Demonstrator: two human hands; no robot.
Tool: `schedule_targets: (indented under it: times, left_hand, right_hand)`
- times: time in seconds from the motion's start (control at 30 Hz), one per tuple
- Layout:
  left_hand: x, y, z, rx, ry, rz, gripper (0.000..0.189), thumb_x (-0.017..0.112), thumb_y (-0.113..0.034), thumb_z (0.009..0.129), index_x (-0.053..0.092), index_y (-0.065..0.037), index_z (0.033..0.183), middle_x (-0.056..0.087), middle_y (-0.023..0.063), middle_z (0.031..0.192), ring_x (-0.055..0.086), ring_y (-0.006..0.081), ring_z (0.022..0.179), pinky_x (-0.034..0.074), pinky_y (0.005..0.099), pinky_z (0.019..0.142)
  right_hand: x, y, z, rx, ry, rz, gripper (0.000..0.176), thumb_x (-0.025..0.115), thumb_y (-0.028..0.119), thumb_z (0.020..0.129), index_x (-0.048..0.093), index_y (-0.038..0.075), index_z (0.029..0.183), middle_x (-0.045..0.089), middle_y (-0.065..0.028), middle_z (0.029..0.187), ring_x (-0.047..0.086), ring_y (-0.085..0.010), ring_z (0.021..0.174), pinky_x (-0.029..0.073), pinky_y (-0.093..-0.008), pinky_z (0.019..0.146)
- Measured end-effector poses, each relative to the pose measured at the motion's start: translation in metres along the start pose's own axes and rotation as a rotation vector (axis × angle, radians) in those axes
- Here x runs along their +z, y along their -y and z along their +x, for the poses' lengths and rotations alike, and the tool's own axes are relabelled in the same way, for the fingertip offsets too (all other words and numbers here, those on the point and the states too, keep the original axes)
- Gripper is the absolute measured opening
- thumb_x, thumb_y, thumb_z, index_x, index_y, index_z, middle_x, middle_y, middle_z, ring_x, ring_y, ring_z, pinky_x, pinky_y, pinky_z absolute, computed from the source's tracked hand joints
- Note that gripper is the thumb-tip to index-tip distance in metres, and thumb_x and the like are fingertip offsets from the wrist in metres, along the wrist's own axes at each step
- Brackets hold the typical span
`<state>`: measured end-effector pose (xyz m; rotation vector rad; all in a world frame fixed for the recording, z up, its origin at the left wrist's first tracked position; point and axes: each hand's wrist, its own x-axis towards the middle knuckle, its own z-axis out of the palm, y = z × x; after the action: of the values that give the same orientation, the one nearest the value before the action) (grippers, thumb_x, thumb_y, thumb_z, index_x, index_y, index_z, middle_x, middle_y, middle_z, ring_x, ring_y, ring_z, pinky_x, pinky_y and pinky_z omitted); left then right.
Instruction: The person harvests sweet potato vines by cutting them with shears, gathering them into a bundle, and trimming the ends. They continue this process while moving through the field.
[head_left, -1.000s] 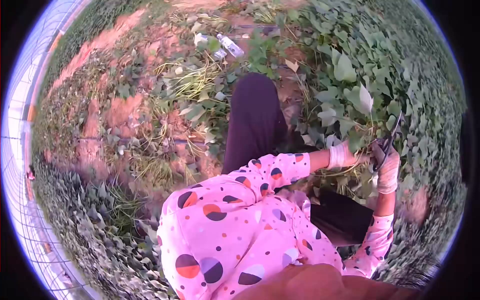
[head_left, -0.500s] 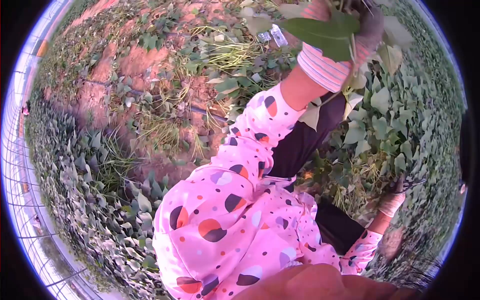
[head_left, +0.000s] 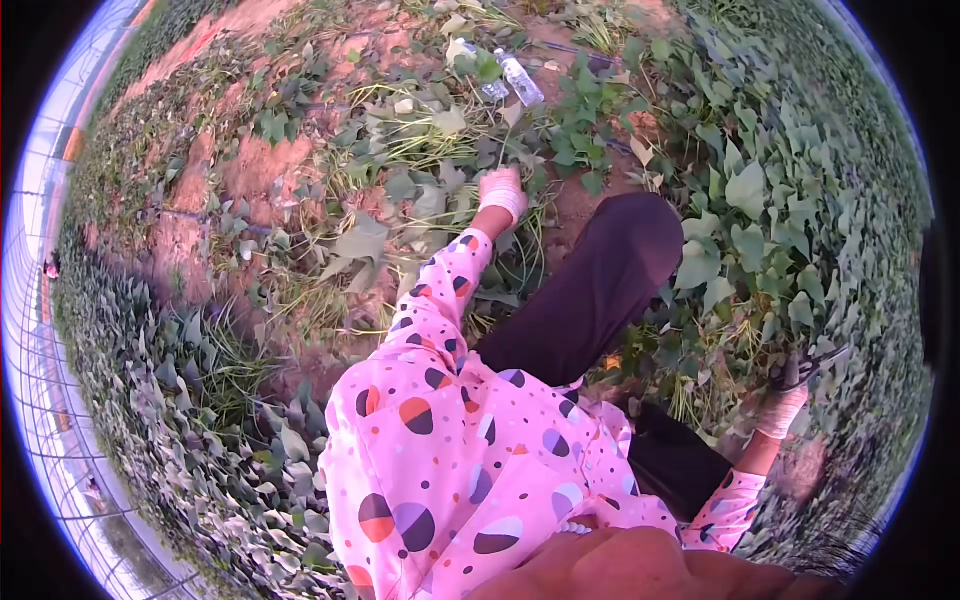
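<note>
My left hand (head_left: 502, 190), in a striped pink-and-white glove, is closed on leafy vine cuttings (head_left: 430, 205), low over a pile of cut stems (head_left: 425, 140). A thin stem rises above the fist; the fingertips are hidden. Over at the right, my right hand (head_left: 785, 400), gloved the same way with dark finger parts, is closed around dark-handled scissors (head_left: 818, 364). The scissors are among the growing vines (head_left: 745, 250), which have broad, pointed green leaves. Foliage and distance blur the details of the blades.
Two clear plastic bottles (head_left: 519, 77) lie beyond the cut stems. My dark-trousered knee (head_left: 640, 240) rises between my hands. Reddish soil (head_left: 265, 150) with scattered vines spreads to the left, crossed by a dark hose (head_left: 250, 228). Dense leaves (head_left: 180, 430) fill the lower left.
My left hand has come down and leftward from close to the camera to the cut stems, bringing the vine cuttings. My right hand stays nearly in place with the scissors.
</note>
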<state>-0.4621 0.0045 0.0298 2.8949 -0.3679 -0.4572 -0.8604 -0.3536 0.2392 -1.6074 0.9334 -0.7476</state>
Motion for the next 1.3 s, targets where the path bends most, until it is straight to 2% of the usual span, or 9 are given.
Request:
schedule_targets:
  times: [0.1, 0.3, 0.53, 0.57, 0.73, 0.87, 1.03, 1.13, 1.3]
  left_hand:
    - [0.116, 0.002, 0.001, 0.090, -0.196, 0.161, 0.050, 0.064, -0.029, 0.074, 0.056, -0.007, 0.118, 0.050, 0.0132, 0.130, 0.046, 0.0275, 0.123, 0.034, 0.0442, 0.103]
    - [0.061, -0.017, 0.016, -0.030, 0.367, 0.084, 0.060, 0.068, -0.035, 0.071, 0.053, -0.008, 0.123, 0.051, 0.0135, 0.130, 0.046, 0.0275, 0.123, 0.035, 0.0432, 0.102]
    - [-0.002, 0.013, -0.040, 0.253, 0.230, -0.001, 0.078, 0.067, -0.054, 0.064, 0.050, -0.011, 0.127, 0.058, 0.0201, 0.117, 0.056, 0.0341, 0.109, 0.043, 0.0390, 0.095]
    - [-0.015, 0.012, -0.046, 0.260, 0.294, -0.005, 0.079, 0.068, -0.053, 0.066, 0.046, -0.014, 0.132, 0.059, 0.0160, 0.119, 0.056, 0.0309, 0.110, 0.039, 0.0409, 0.099]
    - [-0.017, 0.015, -0.013, 0.607, 0.195, -0.034, 0.039, 0.062, -0.031, 0.080, 0.061, -0.006, 0.110, 0.066, 0.0194, 0.093, 0.064, 0.0320, 0.087, 0.049, 0.0358, 0.079]
    - [-0.065, -0.051, -0.002, 0.497, 0.372, -0.882, 0.032, 0.065, -0.021, 0.081, 0.062, -0.007, 0.109, 0.066, 0.0150, 0.099, 0.063, 0.0251, 0.085, 0.049, 0.0292, 0.080]
    - [-0.143, -0.221, -0.023, 0.934, 0.252, -0.286, 0.030, 0.067, -0.019, 0.079, 0.063, -0.004, 0.104, 0.066, 0.0144, 0.097, 0.064, 0.0251, 0.092, 0.050, 0.0325, 0.080]
    - [-0.117, -0.315, -0.027, 1.270, 0.349, -0.023, 0.026, 0.063, -0.019, 0.082, 0.064, -0.008, 0.105, 0.066, 0.0130, 0.091, 0.064, 0.0226, 0.080, 0.050, 0.0321, 0.074]
    - [0.009, -0.426, -0.030, 1.768, 0.605, 0.345, 0.029, 0.058, -0.025, 0.082, 0.061, -0.006, 0.104, 0.059, 0.0126, 0.111, 0.057, 0.0319, 0.100, 0.044, 0.0400, 0.090]
  right_hand:
    - [-0.003, -0.012, 0.002, 0.022, -0.003, 0.040, 0.020, 0.063, 0.025, 0.086, 0.062, 0.006, 0.093, 0.052, 0.0041, 0.071, 0.042, -0.0040, 0.056, 0.032, -0.0199, 0.048]
    - [0.010, 0.012, -0.015, 0.083, -0.049, -0.122, 0.020, 0.064, 0.029, 0.085, 0.059, 0.010, 0.083, 0.050, 0.0041, 0.061, 0.043, -0.0055, 0.049, 0.033, -0.0198, 0.045]
    - [0.002, 0.045, -0.016, -0.144, 0.170, -0.336, 0.033, 0.053, 0.036, 0.091, 0.062, 0.005, 0.098, 0.053, 0.0023, 0.068, 0.045, -0.0041, 0.053, 0.035, -0.0194, 0.046]
    - [-0.001, 0.055, -0.015, 0.081, 0.169, -0.214, 0.034, 0.053, 0.036, 0.092, 0.062, 0.004, 0.100, 0.054, 0.0025, 0.069, 0.046, -0.0041, 0.055, 0.035, -0.0193, 0.047]
    - [-0.020, 0.006, 0.006, 0.154, 0.148, -0.039, 0.048, 0.050, 0.046, 0.091, 0.062, 0.000, 0.101, 0.059, 0.0011, 0.072, 0.052, -0.0063, 0.057, 0.040, -0.0206, 0.051]
    - [-0.037, -0.004, 0.021, 0.296, 0.184, 0.097, 0.049, 0.052, 0.047, 0.090, 0.063, 0.000, 0.099, 0.058, 0.0018, 0.069, 0.051, -0.0065, 0.054, 0.040, -0.0203, 0.051]
    - [-0.057, -0.025, 0.045, 0.411, 0.313, -0.128, 0.044, 0.056, 0.045, 0.089, 0.064, 0.003, 0.095, 0.058, 0.0008, 0.065, 0.053, -0.0067, 0.054, 0.042, -0.0210, 0.050]
    - [-0.065, -0.067, 0.069, 0.570, 0.396, -0.425, 0.045, 0.058, 0.047, 0.085, 0.066, 0.003, 0.088, 0.060, -0.0033, 0.063, 0.057, -0.0100, 0.055, 0.044, -0.0244, 0.050]
    - [-0.061, -0.161, 0.138, 0.419, 0.670, -0.803, 0.059, 0.050, 0.059, 0.084, 0.066, 0.002, 0.082, 0.063, -0.0119, 0.068, 0.061, -0.0228, 0.061, 0.048, -0.0343, 0.059]
